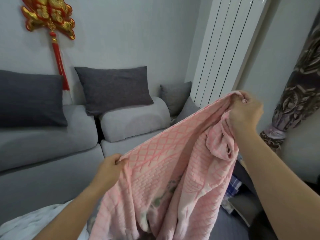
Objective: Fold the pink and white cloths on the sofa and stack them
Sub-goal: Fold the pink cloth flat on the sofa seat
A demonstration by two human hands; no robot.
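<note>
A pink cloth [155, 179] with a raised diamond and brick weave hangs in the air in front of me, stretched along its top edge. My left hand [108, 168] pinches its lower left corner. My right hand [245, 113] is held higher at the right and grips the other end, where the fabric bunches and droops. The cloth's bottom falls out of view at the lower edge. A white cloth [31, 222] lies crumpled at the bottom left, below my left forearm.
A grey sofa [48, 149] with dark grey cushions [112, 87] fills the left and middle. A red and gold ornament [50, 18] hangs on the wall. A white radiator [223, 49] and a patterned curtain [301, 94] stand at right. Checked fabric [234, 185] lies lower right.
</note>
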